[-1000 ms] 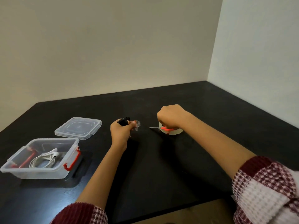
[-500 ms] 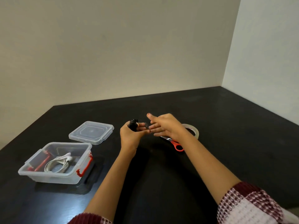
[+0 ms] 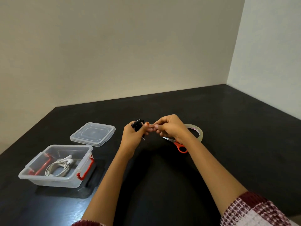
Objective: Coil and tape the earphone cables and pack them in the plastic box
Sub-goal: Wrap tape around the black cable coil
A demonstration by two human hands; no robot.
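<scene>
My left hand (image 3: 132, 136) grips a coiled black earphone cable (image 3: 138, 124) above the table's middle, its plug poking out below the fingers. My right hand (image 3: 169, 128) meets it from the right, its fingertips pinching a small clear piece of tape (image 3: 151, 127) stuck to my left fingertips. A clear plastic box (image 3: 55, 163) with red latches stands at the left and holds a coiled white earphone cable (image 3: 59, 166). The box's lid (image 3: 92, 134) lies behind it.
Red-handled scissors (image 3: 178, 145) lie on the black table (image 3: 228, 144) under my right wrist. A roll of clear tape (image 3: 196, 132) lies just right of them. Walls close the table's far side and right side.
My right hand let go of the scissors on the table, came across to my left hand and now pinches the tape piece. My left hand kept hold of the black coil.
</scene>
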